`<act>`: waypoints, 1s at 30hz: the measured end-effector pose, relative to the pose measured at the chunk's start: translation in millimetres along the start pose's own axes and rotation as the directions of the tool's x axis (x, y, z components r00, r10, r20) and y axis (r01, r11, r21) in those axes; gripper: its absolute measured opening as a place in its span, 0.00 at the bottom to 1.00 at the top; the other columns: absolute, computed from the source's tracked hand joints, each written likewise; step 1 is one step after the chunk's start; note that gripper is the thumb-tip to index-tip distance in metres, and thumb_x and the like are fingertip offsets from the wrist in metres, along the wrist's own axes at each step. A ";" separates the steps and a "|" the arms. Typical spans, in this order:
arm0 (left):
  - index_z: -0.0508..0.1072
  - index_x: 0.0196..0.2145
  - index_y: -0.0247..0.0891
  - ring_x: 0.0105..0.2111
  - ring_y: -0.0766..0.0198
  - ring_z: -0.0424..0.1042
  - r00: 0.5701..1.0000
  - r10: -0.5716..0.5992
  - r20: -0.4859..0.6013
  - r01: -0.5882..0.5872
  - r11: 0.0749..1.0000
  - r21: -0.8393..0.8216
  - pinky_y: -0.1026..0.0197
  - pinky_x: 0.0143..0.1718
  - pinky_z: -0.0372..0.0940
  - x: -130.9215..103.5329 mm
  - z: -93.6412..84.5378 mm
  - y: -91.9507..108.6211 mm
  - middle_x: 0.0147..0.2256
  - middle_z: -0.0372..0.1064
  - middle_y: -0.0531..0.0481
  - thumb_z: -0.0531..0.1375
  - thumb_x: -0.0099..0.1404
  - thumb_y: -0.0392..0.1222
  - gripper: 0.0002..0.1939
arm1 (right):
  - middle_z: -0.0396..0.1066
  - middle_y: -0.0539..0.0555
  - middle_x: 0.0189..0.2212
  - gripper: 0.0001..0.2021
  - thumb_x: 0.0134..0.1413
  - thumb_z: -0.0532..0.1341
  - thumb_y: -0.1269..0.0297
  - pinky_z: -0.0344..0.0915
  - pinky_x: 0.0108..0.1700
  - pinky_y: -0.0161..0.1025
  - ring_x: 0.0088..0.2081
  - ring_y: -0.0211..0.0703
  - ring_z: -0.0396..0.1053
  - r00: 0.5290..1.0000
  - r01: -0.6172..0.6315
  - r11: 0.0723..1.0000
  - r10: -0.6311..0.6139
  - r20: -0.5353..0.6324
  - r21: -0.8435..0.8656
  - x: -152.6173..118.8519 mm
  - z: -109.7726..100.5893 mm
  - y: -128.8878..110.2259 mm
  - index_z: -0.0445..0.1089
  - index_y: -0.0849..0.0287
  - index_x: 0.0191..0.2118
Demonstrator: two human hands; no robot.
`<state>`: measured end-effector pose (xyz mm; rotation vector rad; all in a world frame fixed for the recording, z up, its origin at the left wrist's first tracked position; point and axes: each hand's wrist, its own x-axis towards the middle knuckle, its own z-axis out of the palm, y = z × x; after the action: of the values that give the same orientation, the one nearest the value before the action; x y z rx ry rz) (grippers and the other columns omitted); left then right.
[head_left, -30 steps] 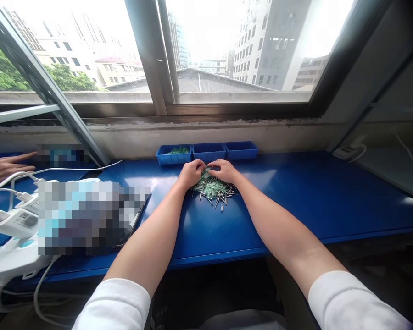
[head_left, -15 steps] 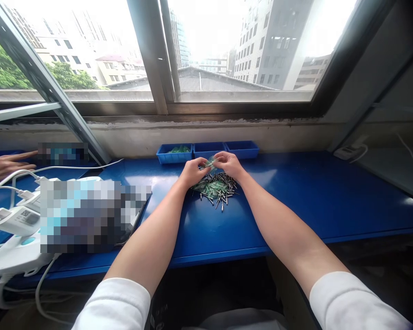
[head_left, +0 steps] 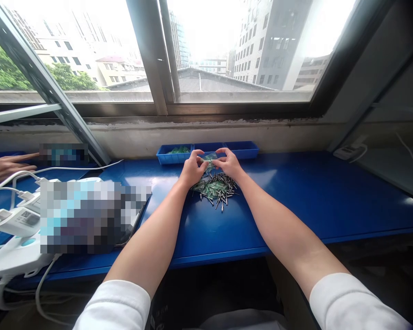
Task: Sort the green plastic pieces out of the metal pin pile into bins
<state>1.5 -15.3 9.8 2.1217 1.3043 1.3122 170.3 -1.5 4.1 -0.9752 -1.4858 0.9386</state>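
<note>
Between my two hands a small clear greenish plastic bag (head_left: 210, 157) is held up above the table. My left hand (head_left: 192, 170) grips its left side with thumb and fingers. On its right side, my right hand (head_left: 230, 164) pinches it the same way. Just below lies a heap of thin dark metal pins (head_left: 223, 189), mixed with more greenish plastic bags (head_left: 211, 189). Whether anything is inside the held bag, I cannot make out.
Three joined blue bins (head_left: 175, 156) stand along the wall, the left one holding green bags. At left are a white power strip (head_left: 19, 252) with plugs and cables, and a blurred-out item (head_left: 86, 217). Another person's hand (head_left: 8, 167) points at a blurred screen. The blue tabletop (head_left: 296, 197) extends right.
My fingers have spread further apart at the top, and the bag between them now shows more of its surface. The heap has stayed in place.
</note>
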 end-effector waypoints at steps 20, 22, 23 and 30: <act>0.62 0.57 0.37 0.56 0.54 0.60 0.970 -0.083 -0.230 0.122 0.980 0.159 0.56 0.56 0.57 9.2 -7.6 -16.0 0.55 0.62 0.43 0.54 0.62 0.45 0.26 | 0.72 0.52 0.35 0.13 0.44 0.62 0.61 0.66 0.38 0.38 0.32 0.39 0.68 0.996 0.046 0.920 -0.071 -0.051 -0.390 1.2 -7.1 10.1 0.71 0.59 0.39; 0.60 0.59 0.37 0.60 0.52 0.54 0.965 -0.130 -0.227 0.181 0.959 0.220 0.54 0.60 0.50 11.7 -10.4 -21.7 0.58 0.58 0.43 0.54 0.62 0.45 0.28 | 0.72 0.52 0.35 0.14 0.45 0.62 0.62 0.66 0.38 0.37 0.32 0.39 0.68 0.999 0.031 0.899 -0.045 -0.021 -0.437 -1.1 -6.9 8.9 0.71 0.59 0.40; 0.58 0.60 0.37 0.61 0.51 0.51 0.959 -0.179 -0.219 0.232 0.942 0.244 0.52 0.61 0.49 12.7 -11.9 -24.6 0.59 0.57 0.42 0.54 0.62 0.45 0.29 | 0.72 0.52 0.35 0.14 0.45 0.62 0.62 0.66 0.38 0.37 0.32 0.39 0.68 0.999 0.025 0.891 -0.032 -0.008 -0.453 -2.1 -7.0 8.1 0.71 0.59 0.40; 0.50 0.63 0.38 0.62 0.45 0.45 0.913 -0.371 -0.171 0.408 0.800 0.441 0.44 0.59 0.49 14.1 -14.7 -30.0 0.61 0.51 0.41 0.53 0.60 0.49 0.36 | 0.72 0.53 0.36 0.15 0.47 0.62 0.63 0.64 0.38 0.36 0.35 0.39 0.68 0.998 0.030 0.843 0.002 0.058 -0.536 -5.3 -6.4 4.4 0.71 0.60 0.42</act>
<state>-24.5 9.7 5.2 1.9241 2.1377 0.9757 177.6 -4.5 -1.2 -1.3432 -1.8525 0.5387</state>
